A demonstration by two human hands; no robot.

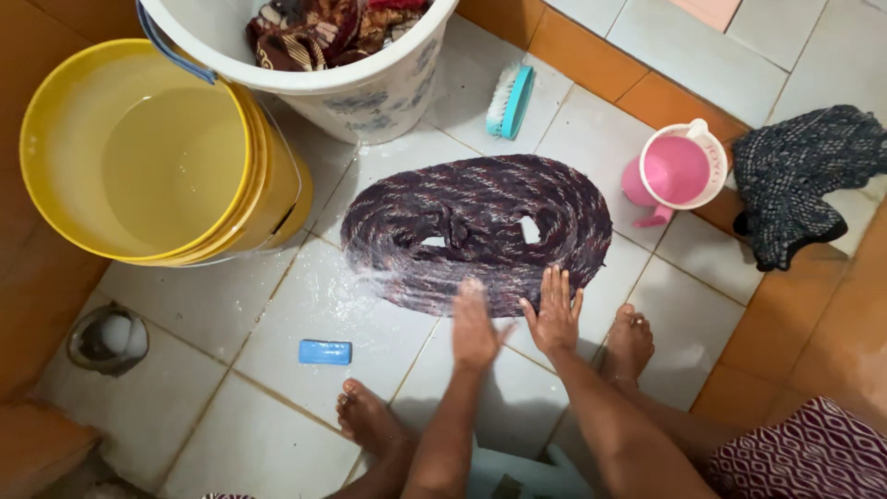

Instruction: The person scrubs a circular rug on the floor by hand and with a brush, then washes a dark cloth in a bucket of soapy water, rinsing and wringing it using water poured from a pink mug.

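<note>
On wet tiles — two hands: left hand (474, 325), right hand (555, 312) flat, spread on one cloth (476, 231).

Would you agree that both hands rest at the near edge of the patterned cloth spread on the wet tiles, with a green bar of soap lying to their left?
Not quite: the head view shows the bar of soap is blue, not green. The left hand and right hand are at the near edge of the patterned cloth.

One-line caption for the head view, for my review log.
Both bare hands, left hand and right hand, press the near edge of a wet patterned cloth spread on the tiled floor, beside a yellow bucket.
</note>
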